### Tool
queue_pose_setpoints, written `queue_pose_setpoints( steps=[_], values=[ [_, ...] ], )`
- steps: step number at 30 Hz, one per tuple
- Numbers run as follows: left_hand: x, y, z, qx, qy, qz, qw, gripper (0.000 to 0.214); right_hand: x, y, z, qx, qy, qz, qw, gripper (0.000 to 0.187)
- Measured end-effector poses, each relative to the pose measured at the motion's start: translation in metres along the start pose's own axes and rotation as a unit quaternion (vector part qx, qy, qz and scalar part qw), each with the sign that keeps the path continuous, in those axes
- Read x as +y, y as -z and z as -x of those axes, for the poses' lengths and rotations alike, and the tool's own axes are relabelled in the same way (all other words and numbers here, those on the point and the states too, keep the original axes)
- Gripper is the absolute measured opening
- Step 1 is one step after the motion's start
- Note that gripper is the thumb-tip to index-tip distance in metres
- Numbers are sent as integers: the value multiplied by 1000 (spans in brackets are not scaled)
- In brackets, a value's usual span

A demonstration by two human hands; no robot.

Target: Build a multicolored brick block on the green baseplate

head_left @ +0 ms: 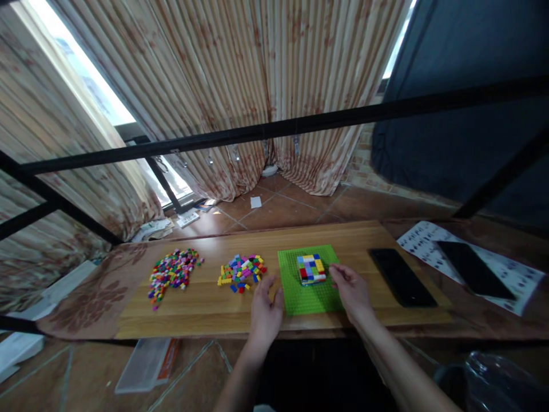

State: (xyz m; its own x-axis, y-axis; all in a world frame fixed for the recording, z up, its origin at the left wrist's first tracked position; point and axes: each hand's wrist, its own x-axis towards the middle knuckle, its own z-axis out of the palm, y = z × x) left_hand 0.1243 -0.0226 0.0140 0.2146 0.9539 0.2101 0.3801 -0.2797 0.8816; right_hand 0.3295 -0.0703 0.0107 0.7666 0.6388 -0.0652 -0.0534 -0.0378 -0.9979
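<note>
A green studded baseplate (295, 300) lies on the wooden board, and a squarish multicoloured toy-brick block (311, 269) stands on its upper middle. My right hand (351, 290) is over the plate's right edge, just beside the block. Its thumb and fingertips are pinched together, and anything between them is too small to make out. Off the plate's left edge, my left hand (266, 312) hovers low with thumb and index finger apart, holding nothing. Close to its fingertips is a loose pile of larger toy bricks (242, 272).
A heap of small mixed bricks (174, 272) sits on the board (206, 317) farther left. To the right lie a black phone-like slab (401, 277), a second dark slab (474, 269) and a printed sheet (422, 240). A black metal rail (240, 135) crosses beyond the table.
</note>
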Motion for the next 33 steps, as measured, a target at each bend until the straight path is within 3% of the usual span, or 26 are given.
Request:
queue_pose_setpoints(
  steps=[6,15,20,33],
  values=[
    [-14,29,27,-29,15,-64,997,30,15,17,33,-9,41,41,998,39],
    [-24,41,43,-61,-91,-129,986,25,22,24,81,-59,96,147,983,34],
    [-24,41,45,-69,-101,-134,983,27,27,25,87,-98,133,190,968,34],
    [-23,42,51,-62,-94,-114,987,28,38,32,87,-128,224,237,937,34]
  ],
)
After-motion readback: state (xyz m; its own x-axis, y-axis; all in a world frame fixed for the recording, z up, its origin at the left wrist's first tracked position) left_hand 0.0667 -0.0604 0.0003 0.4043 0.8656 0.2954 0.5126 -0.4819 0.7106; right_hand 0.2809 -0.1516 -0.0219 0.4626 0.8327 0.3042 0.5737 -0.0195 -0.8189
